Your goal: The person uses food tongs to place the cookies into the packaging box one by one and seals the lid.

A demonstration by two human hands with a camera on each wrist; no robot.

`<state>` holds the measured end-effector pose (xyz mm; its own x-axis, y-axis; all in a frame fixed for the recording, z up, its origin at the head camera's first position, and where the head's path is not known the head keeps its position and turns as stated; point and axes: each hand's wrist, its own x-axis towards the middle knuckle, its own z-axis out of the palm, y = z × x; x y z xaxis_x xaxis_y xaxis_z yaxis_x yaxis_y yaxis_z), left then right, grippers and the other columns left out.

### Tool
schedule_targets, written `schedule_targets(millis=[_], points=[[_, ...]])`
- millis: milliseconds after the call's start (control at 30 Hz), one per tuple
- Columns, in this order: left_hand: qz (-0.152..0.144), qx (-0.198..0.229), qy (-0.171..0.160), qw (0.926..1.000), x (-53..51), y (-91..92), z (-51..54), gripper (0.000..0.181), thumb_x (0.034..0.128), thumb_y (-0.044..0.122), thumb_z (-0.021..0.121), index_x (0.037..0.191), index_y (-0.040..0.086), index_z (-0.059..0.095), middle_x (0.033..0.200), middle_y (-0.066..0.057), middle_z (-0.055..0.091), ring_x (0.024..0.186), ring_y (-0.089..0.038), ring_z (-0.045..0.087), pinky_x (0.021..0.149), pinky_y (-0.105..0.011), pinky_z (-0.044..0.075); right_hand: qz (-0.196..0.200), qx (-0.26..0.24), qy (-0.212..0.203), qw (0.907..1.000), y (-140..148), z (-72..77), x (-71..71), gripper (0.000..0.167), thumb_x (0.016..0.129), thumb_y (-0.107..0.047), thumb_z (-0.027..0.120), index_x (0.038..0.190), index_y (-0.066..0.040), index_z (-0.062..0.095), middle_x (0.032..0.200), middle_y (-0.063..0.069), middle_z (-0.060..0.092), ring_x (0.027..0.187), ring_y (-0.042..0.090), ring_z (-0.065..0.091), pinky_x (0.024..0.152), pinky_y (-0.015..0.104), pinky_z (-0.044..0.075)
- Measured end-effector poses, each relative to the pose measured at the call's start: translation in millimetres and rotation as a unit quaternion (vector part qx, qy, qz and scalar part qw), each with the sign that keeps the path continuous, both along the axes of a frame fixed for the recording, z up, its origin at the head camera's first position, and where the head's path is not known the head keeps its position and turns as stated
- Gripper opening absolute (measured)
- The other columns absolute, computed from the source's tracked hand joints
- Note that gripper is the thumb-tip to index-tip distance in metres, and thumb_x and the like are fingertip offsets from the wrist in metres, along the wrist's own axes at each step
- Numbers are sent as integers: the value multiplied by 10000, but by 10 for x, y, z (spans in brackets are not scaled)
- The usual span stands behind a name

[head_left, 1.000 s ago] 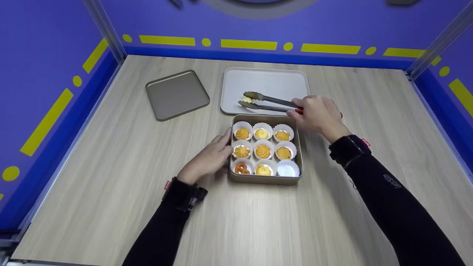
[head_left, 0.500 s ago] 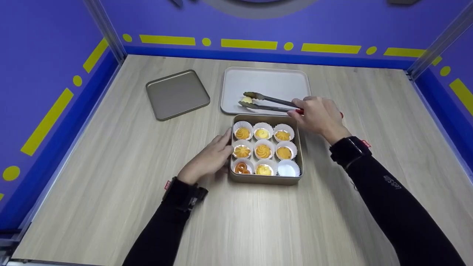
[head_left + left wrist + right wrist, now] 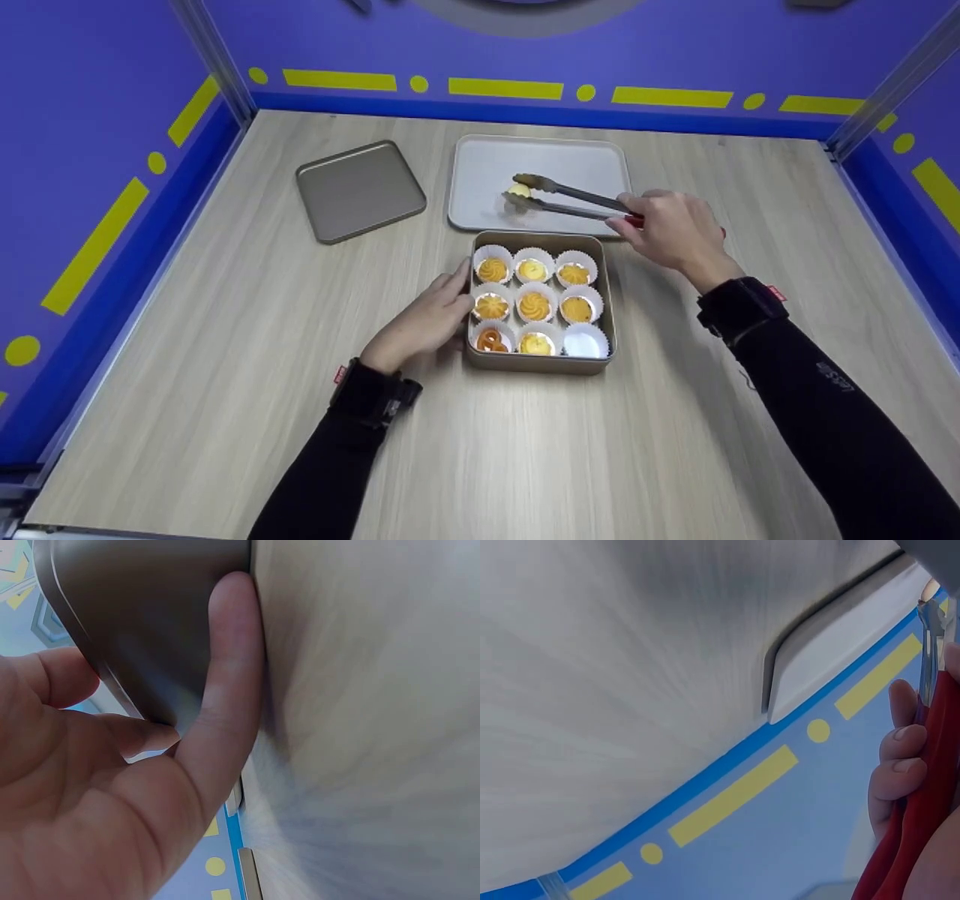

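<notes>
In the head view my right hand (image 3: pixel 679 229) grips red-handled tongs (image 3: pixel 577 202); their tips hold a small pale yellow cookie (image 3: pixel 519 190) over the white tray (image 3: pixel 465 169). The right wrist view shows fingers curled round the red handles (image 3: pixel 930 795). My left hand (image 3: pixel 424 319) rests against the left side of a bronze square tin (image 3: pixel 540 364). One of its fingers (image 3: pixel 232 667) lies along the tin's outer wall in the left wrist view. Inside the tin stand several white paper cups with cookies, and a pretzel (image 3: pixel 491 341). The front right paper cup (image 3: pixel 585 343) holds no cookie.
A bronze lid (image 3: pixel 360 193) lies to the left of the white tray. The tin stands just in front of the tray on the wooden table (image 3: pixel 480 457). Blue-purple panels (image 3: pixel 525 45) with yellow marks enclose the back and sides.
Gripped in the tongs, the cookie has shifted right and slightly back, and my right hand has moved to the right with them. My left hand and the tin stay in place.
</notes>
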<state>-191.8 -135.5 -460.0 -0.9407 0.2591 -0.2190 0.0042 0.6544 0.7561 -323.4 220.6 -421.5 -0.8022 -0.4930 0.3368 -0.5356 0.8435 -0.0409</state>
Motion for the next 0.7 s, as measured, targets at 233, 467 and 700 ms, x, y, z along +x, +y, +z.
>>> schedule_targets(millis=[233, 467, 700], points=[[-5, -35, -78, 10000, -2, 28, 30, 693, 1111, 373, 362, 1723, 208, 84, 1757, -117, 225, 1602, -332, 247, 1311, -521, 212, 43, -11, 96, 9999, 318, 279, 267, 316, 972, -335, 790, 1185, -101, 799, 752, 64, 647, 580, 202, 520, 472, 301, 330], [-1, -116, -65, 9999, -1, 12, 27, 685, 1112, 367, 349, 1724, 209, 84, 1749, -91, 255, 1593, -299, 271, 1311, -500, 223, 805, 34, 553, 9952, 639, 540, 623, 312, 866, -282, 881, 1112, -101, 819, 718, 35, 669, 520, 111, 489, 411, 249, 307], [-21, -73, -123, 9999, 16, -10, 21, 695, 1114, 378, 349, 1726, 222, 59, 1772, -92, 182, 1617, -310, 204, 1317, -516, 189, 1632, 315, 586, 9843, 798, 687, 921, 370, 965, -462, 761, 1092, -120, 823, 683, -37, 623, 496, 38, 450, 403, 204, 322]])
